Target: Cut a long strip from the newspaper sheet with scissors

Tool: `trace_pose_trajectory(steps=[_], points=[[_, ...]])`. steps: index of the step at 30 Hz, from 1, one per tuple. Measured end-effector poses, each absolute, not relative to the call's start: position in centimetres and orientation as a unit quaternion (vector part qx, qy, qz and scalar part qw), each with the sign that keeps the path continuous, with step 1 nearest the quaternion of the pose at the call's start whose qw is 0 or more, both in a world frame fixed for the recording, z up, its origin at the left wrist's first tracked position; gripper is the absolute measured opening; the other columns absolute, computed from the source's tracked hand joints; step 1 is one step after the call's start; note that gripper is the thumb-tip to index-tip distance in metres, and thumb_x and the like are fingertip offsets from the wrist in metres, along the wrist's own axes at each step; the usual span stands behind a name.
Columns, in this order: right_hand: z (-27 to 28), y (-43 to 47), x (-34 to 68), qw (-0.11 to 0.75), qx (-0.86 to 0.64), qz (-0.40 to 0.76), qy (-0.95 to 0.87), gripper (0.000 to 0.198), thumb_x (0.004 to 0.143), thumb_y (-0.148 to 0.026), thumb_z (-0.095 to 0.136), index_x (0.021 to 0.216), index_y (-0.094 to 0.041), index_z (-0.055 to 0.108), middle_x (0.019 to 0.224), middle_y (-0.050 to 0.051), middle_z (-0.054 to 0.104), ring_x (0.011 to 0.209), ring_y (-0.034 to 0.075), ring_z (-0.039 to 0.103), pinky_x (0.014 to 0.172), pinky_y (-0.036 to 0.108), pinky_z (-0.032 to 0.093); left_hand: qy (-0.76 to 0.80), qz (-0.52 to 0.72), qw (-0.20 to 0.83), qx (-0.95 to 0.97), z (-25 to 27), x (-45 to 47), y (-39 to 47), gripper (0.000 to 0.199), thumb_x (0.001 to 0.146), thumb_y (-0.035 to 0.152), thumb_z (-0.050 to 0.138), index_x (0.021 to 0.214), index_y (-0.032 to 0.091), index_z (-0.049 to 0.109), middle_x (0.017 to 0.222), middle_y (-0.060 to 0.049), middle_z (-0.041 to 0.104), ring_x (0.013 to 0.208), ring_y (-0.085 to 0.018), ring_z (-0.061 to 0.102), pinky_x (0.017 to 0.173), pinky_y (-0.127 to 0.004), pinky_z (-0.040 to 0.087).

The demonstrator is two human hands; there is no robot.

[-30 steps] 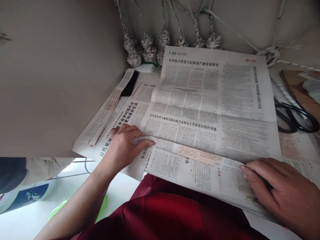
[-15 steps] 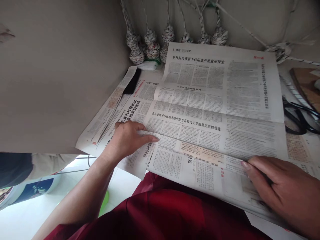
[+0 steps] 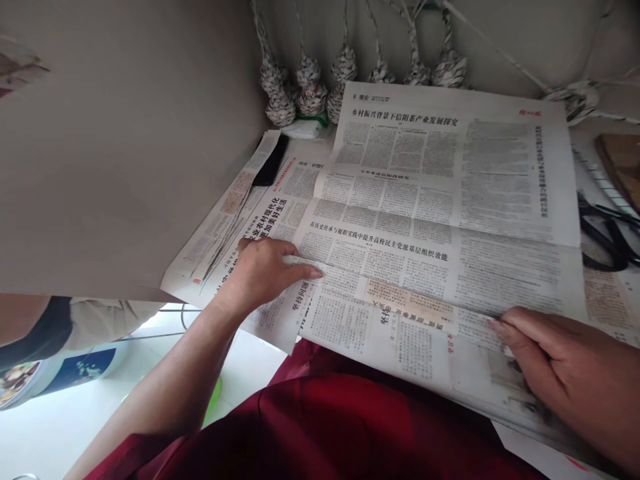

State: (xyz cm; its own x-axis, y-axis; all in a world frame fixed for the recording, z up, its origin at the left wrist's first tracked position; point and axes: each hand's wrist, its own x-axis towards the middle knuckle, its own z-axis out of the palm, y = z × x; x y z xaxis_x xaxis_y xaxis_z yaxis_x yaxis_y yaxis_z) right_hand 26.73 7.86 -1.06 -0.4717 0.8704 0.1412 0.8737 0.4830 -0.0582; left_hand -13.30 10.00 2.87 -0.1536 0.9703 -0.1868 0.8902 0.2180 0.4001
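A large newspaper sheet lies spread in front of me, creased across its middle, with its near edge folded up toward me. My left hand pinches the fold's left end, thumb on top along the edge. At the right end, my right hand grips the same fold between thumb and fingers; some of its fingers are hidden. Other newspaper lies beneath and to the left, with narrow paper strips on it. A black flat object rests partly under the strips.
Woven paper gourd shapes stand along the wall behind. Black-handled scissors lie at the right, beside a brown board. A printed bucket stands on the floor at lower left, near part of another person.
The view has shifted slightly, and more of the other person shows at lower left. Both hands keep hold of the folded edge, with little visible movement.
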Motion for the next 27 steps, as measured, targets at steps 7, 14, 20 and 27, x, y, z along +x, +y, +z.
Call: trace_pose_trajectory(steps=[7, 14, 20, 27], points=[[-0.89, 8.26, 26.57, 0.084, -0.494, -0.046, -0.864, 0.051, 0.100, -0.059, 0.028, 0.066, -0.026, 0.044, 0.045, -0.005, 0.046, 0.037, 0.017, 0.049, 0.044, 0.026, 0.023, 0.751, 0.101, 0.187, 0.625, 2.63, -13.30, 10.10, 0.043, 0.066, 0.068, 0.077, 0.067, 0.026, 0.067, 0.066, -0.001, 0.064, 0.074, -0.026, 0.063, 0.079, -0.043, 0.044], [-1.01, 8.36, 26.77, 0.080, -0.491, -0.051, -0.866, 0.050, 0.100, -0.060, 0.028, 0.068, -0.027, 0.046, 0.047, -0.004, 0.048, 0.040, 0.018, 0.051, 0.045, 0.026, 0.024, 0.748, 0.094, 0.202, 0.625, 3.00, -13.20, 10.08, 0.044, 0.067, 0.067, 0.076, 0.065, 0.025, 0.064, 0.064, 0.000, 0.062, 0.072, -0.025, 0.061, 0.075, -0.041, 0.042], [-0.82, 8.51, 26.58, 0.086, -0.477, -0.061, -0.873, 0.050, 0.101, -0.060, 0.026, 0.068, -0.027, 0.044, 0.044, -0.006, 0.045, 0.037, 0.018, 0.050, 0.043, 0.026, 0.023, 0.753, 0.079, 0.212, 0.618, 3.29, -13.08, 10.06, 0.046, 0.069, 0.069, 0.073, 0.067, 0.024, 0.063, 0.068, -0.001, 0.065, 0.076, -0.026, 0.062, 0.081, -0.044, 0.042], [-1.50, 8.66, 27.03, 0.084, -0.484, -0.028, -0.871, 0.051, 0.099, -0.062, 0.030, 0.068, -0.027, 0.048, 0.045, -0.006, 0.046, 0.037, 0.017, 0.049, 0.044, 0.026, 0.024, 0.750, 0.076, 0.171, 0.635, 3.08, -13.04, 9.77, 0.048, 0.073, 0.071, 0.071, 0.074, 0.024, 0.065, 0.068, 0.000, 0.064, 0.077, -0.025, 0.063, 0.101, -0.052, 0.034]])
